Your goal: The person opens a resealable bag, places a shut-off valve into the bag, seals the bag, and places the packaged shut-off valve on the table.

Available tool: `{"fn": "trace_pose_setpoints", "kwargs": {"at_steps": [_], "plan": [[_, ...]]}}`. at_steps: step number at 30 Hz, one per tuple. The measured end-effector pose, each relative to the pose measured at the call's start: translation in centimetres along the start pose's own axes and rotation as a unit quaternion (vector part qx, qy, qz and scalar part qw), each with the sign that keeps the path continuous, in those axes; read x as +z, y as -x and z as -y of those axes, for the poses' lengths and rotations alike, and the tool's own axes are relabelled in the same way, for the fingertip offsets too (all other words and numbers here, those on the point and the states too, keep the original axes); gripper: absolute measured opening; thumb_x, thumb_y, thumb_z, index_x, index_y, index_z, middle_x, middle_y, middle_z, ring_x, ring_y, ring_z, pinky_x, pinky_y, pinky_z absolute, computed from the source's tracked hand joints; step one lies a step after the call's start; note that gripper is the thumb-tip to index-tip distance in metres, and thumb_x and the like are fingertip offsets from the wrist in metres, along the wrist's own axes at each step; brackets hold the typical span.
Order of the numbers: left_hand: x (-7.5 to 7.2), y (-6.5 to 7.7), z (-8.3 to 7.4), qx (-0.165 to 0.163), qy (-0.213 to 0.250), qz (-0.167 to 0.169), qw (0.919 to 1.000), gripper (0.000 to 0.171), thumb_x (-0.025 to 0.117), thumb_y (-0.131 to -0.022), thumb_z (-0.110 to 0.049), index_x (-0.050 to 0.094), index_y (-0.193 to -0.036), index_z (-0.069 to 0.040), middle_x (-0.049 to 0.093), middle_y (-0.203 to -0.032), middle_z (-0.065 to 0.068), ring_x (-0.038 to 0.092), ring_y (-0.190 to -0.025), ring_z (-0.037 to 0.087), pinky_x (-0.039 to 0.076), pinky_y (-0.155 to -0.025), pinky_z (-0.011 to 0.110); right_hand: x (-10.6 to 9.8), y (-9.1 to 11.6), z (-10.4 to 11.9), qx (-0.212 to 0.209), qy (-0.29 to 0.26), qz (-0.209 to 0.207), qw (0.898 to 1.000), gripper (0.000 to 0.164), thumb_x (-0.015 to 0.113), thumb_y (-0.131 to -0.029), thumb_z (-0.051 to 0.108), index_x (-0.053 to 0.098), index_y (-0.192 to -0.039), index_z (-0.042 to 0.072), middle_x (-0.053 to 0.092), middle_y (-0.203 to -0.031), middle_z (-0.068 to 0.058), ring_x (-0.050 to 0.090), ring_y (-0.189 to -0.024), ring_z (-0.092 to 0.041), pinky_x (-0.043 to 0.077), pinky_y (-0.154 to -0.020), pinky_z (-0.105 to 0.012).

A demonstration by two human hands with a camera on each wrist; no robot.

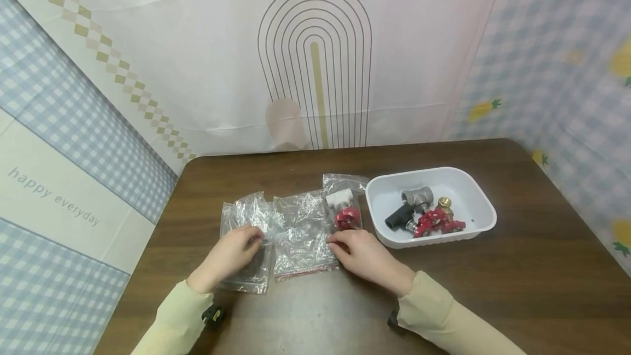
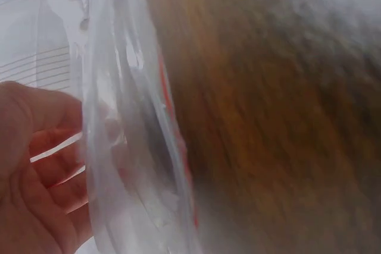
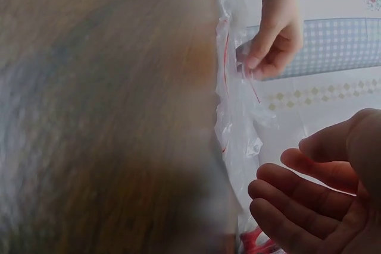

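Note:
My left hand (image 1: pixel 230 255) pinches the edge of a clear zip bag (image 3: pixel 245 74) between thumb and fingers, over the flat bags at the left. A second clear zip bag (image 1: pixel 303 237) lies flat in the middle, its red-lined edge towards me. My right hand (image 1: pixel 368 257) is at this bag's right side, fingers loosely bent; in the right wrist view the fingers (image 3: pixel 297 203) hold nothing. Just beyond the right hand, a white valve (image 1: pixel 340 198) with a red handwheel (image 1: pixel 347 217) lies in another clear bag (image 1: pixel 340 181).
A white plastic tray (image 1: pixel 475 193) stands right of the bags. Inside are a grey metal tee fitting (image 1: pixel 418 197), a black pipe piece (image 1: pixel 400 216), a brass fitting (image 1: pixel 445 202) and several red handwheels (image 1: pixel 432 218). Under everything is a brown wooden table (image 1: pixel 542 256), with patterned cloth behind.

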State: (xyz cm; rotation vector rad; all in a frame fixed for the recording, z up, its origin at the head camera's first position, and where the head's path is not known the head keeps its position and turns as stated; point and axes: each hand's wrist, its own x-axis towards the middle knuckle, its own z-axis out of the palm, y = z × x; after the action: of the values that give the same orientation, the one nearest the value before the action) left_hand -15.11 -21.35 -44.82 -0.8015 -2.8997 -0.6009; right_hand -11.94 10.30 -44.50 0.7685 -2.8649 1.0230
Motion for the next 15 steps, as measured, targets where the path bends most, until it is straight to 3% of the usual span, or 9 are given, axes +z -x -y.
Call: {"fn": "trace_pose_setpoints", "kwargs": {"at_steps": [6,10,15], "plan": [[-0.9,-1.5,-2.4,0.004,0.009,-0.077,0.9970,0.004,0.070,-0.090,-0.007,0.071,-0.094,-0.009,0.068,-0.088,0.001,0.062,-0.073,0.014,0.055,-0.067,0.035,-0.2,0.2,0.3,0.005,-0.043,-0.009,0.999,0.015,0.066,-0.098,0.021,0.076,-0.106,0.012,0.075,-0.100,0.002,0.068,-0.089,-0.010,0.057,-0.080,-0.033],[-1.1,-3.3,-5.5,0.047,0.033,-0.125,0.9905,0.006,0.071,-0.091,-0.008,0.072,-0.097,-0.008,0.069,-0.089,0.002,0.065,-0.077,0.015,0.057,-0.068,0.032,-0.6,0.2,0.5,0.007,-0.061,-0.040,0.997,0.013,0.066,-0.098,0.024,0.076,-0.101,0.015,0.072,-0.090,0.008,0.062,-0.076,-0.005,0.055,-0.070,-0.027],[-0.9,-4.9,-10.1,0.111,0.070,-0.151,0.9798,0.010,0.071,-0.092,-0.010,0.073,-0.102,-0.007,0.071,-0.094,0.001,0.066,-0.081,0.013,0.057,-0.072,0.026,-1.2,0.2,0.7,0.016,-0.089,-0.085,0.992,0.019,0.065,-0.100,0.033,0.075,-0.099,0.017,0.068,-0.081,0.011,0.059,-0.070,-0.004,0.052,-0.067,-0.025]]}}
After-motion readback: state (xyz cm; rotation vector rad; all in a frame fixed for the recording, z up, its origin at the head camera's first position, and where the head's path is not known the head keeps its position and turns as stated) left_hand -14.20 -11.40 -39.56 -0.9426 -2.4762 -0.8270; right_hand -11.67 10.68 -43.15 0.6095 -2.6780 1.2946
